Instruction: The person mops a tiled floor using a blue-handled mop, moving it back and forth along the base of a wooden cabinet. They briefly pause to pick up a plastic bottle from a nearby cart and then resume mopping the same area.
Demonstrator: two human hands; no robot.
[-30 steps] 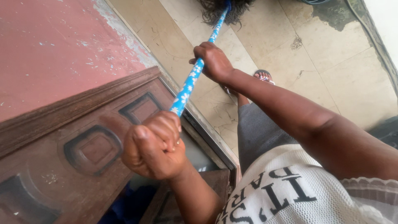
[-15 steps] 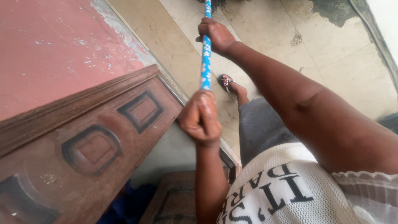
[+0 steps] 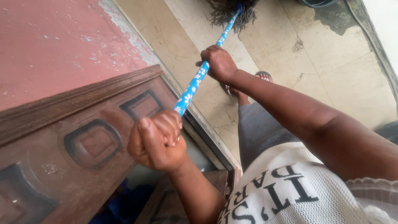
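Mop handle (image 3: pixel 198 79), blue with small white flowers, is running slantwise from the lower left up toward the top of the view, where it is ending in a dark, stringy mop head (image 3: pixel 230 12) that is resting on the pale tiled floor (image 3: pixel 331 54). Both of the person's hands are gripping it. The left hand (image 3: pixel 158 140) is closing in a tight fist around the near end of the handle, fingers curled fully round and the thumb pressing over them, so that the end of the pole is disappearing inside the fist. The right hand (image 3: pixel 219 64) is wrapping around the handle further along, nearer the mop head, with its fingers folded snugly about the pole and the arm reaching out from the right side of the view. Just beyond that hand, a foot in a beaded sandal (image 3: pixel 262 76) is standing on the tiles, partly hidden behind the wrist. To the left of the handle, a brown wooden door (image 3: pixel 91 141) with carved square panels is lying close under the left fist, and above it a reddish painted wall (image 3: pixel 54 41) with flaking edges is meeting the floor. The person is wearing a grey skirt (image 3: pixel 259 130) and a white knitted top (image 3: pixel 290 191).
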